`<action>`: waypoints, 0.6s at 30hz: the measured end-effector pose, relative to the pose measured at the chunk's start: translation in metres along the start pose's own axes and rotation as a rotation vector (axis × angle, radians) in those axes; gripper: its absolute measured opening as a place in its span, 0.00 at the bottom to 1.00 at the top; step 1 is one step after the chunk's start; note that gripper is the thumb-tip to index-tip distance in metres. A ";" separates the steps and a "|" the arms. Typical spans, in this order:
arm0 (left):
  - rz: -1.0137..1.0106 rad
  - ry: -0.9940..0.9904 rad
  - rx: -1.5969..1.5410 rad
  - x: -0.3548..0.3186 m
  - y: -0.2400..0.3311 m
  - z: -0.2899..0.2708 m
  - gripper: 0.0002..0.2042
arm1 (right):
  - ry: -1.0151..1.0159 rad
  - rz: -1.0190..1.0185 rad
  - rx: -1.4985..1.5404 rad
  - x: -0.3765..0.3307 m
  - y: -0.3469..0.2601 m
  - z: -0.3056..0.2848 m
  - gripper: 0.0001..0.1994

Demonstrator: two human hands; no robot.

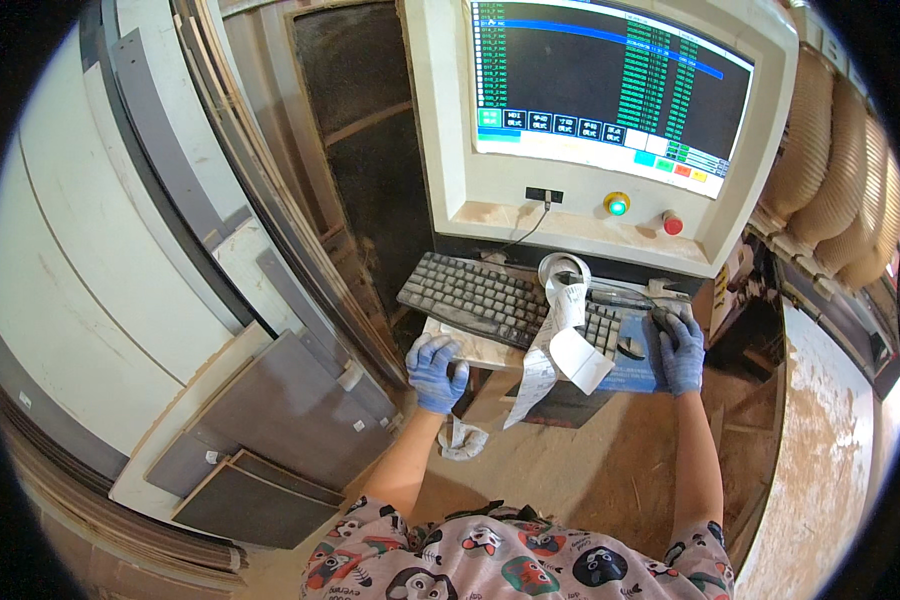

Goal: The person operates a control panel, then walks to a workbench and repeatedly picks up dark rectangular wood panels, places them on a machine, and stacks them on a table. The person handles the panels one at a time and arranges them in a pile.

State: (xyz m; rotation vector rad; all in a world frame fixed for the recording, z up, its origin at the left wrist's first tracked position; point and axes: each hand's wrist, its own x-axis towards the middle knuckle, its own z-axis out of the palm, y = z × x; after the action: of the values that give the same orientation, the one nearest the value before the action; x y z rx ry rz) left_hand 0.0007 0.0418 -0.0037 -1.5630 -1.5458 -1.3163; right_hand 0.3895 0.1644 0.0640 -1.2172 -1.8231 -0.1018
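My left hand (435, 372), in a blue-grey work glove, rests at the left edge of the small shelf (482, 352); its thumb is apart from the fingers and nothing shows in it. On the right, my gloved right hand (682, 354) lies over a dark computer mouse (660, 318), mostly covered by the fingers, on a blue mouse pad (634, 374). Between the hands sits a dusty keyboard (480, 302). A roll of white labels (566, 268) stands at its back edge, and its printed strip (536, 372) trails over the keys and down past the shelf front.
Behind the shelf rises a machine console with a lit screen (610, 80), a green-lit button (617, 205) and a red knob (673, 222). Panels (290, 400) lean at the left. Ribbed hoses (840, 160) hang at the right, above a worn white board (820, 440).
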 end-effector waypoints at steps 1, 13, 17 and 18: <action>-0.001 0.004 0.001 0.000 0.000 0.000 0.13 | 0.004 -0.004 0.000 0.000 -0.002 -0.001 0.17; -0.013 -0.001 -0.010 0.000 0.003 -0.001 0.13 | -0.051 0.000 -0.030 0.000 -0.008 -0.008 0.17; 0.000 0.002 -0.011 0.000 0.002 0.000 0.13 | -0.053 -0.003 -0.025 0.001 -0.008 -0.008 0.16; 0.000 0.006 -0.008 0.000 0.001 0.000 0.13 | -0.056 -0.005 -0.028 0.001 -0.009 -0.008 0.16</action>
State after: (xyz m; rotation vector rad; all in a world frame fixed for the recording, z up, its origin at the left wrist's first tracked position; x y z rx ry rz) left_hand 0.0020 0.0414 -0.0038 -1.5627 -1.5386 -1.3267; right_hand 0.3876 0.1561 0.0728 -1.2459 -1.8786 -0.0973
